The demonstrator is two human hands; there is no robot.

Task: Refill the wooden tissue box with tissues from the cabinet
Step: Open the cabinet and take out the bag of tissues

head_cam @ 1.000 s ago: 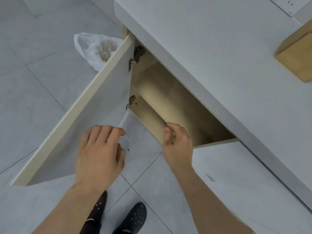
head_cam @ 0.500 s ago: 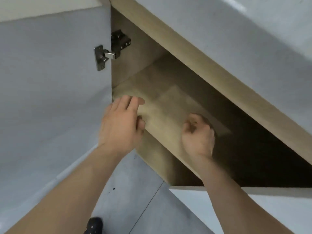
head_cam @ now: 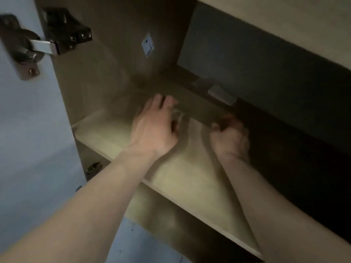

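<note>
- View from the head camera looks into an open cabinet point(head_cam: 117, 59) with pale wood walls; the interior is dim and the right part falls into deep shadow.
- A wooden shelf point(head_cam: 182, 179) runs diagonally from the left middle toward the lower right; its front edge catches the light.
- The left hand point(head_cam: 155, 126) reaches in above the shelf, palm down, fingers loosely spread and pointing toward the back of the cabinet. It grips nothing that can be made out; motion blur softens the fingertips.
- The right hand point(head_cam: 230, 137) is beside it, further right, knuckles up and fingers curled under at the edge of the shadow. Whether it is closed on anything cannot be told.
- Both bare forearms enter from the bottom of the frame and cross the shelf's front edge.
- A small pale flat object point(head_cam: 221, 94) lies at the back of the shelf, near the rear wall, beyond both hands. It may be a tissue pack, but blur and darkness leave that unsure, and its long axis cannot be judged.
- The shelf surface around the hands looks bare.
- A dark metal hinge point(head_cam: 47, 38) at upper left joins the cabinet wall to the pale open door point(head_cam: 24, 120).
- A small light sticker point(head_cam: 147, 44) sits on the inner side wall.
- The wooden tissue box is out of view.
</note>
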